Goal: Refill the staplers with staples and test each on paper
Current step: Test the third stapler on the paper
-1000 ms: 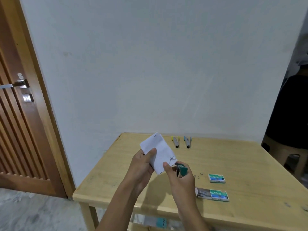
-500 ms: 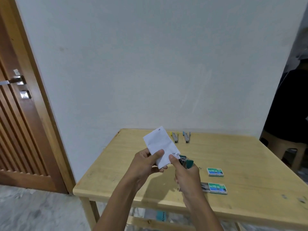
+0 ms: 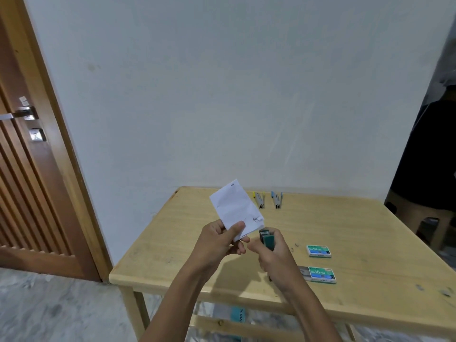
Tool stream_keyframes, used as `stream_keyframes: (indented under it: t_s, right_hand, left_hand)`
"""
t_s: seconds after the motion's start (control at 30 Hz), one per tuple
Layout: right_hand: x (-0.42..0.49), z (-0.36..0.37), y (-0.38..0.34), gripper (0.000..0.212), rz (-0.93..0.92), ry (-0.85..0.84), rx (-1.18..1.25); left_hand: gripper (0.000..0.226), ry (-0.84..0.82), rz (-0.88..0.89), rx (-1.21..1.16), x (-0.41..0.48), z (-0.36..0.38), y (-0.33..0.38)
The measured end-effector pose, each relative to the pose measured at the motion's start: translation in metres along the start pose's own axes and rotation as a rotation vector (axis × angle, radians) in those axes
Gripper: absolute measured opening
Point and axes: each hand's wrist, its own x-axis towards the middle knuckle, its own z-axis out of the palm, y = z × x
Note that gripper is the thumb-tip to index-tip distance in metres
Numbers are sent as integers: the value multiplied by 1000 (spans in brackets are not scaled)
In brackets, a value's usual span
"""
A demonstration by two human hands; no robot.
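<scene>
Holding paper [image 3: 234, 207] and green stapler [image 3: 268, 241]
Pinching paper with left fingers [image 3: 238, 227], clasping stapler with right fingers [image 3: 255, 247] just below paper

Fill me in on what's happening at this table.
A person seems to be mid-test. The left hand pinches a white paper, and the right hand grips a green stapler with its nose at the sheet's lower corner. A yellow stapler and a blue stapler lie at the table's far edge. Two staple boxes sit to the right, the nearer one slid open.
</scene>
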Motion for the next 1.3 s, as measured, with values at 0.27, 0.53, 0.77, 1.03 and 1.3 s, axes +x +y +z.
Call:
stream_keyframes:
  t_s: [0.27,0.53,0.77,1.03,1.3]
  right_hand:
    - [2,4,-7,22,21,-186,56]
    - [7,0,-3,44,2,-249,197]
    - [7,1,-1,41,-23,-232,266]
    - [9,3,-3,46,-7,-171,360]
    - [7,3,-8,35,8,-177,347]
  left_hand:
    - [25,-10,85,94,-5,2,-2]
    - [17,1,132,230,-5,-6,2]
    - [15,-17,124,233,-8,-5,4]
    - [21,-106,101,264,-9,-7,6]
    - [28,-104,35,213,-11,-7,4]
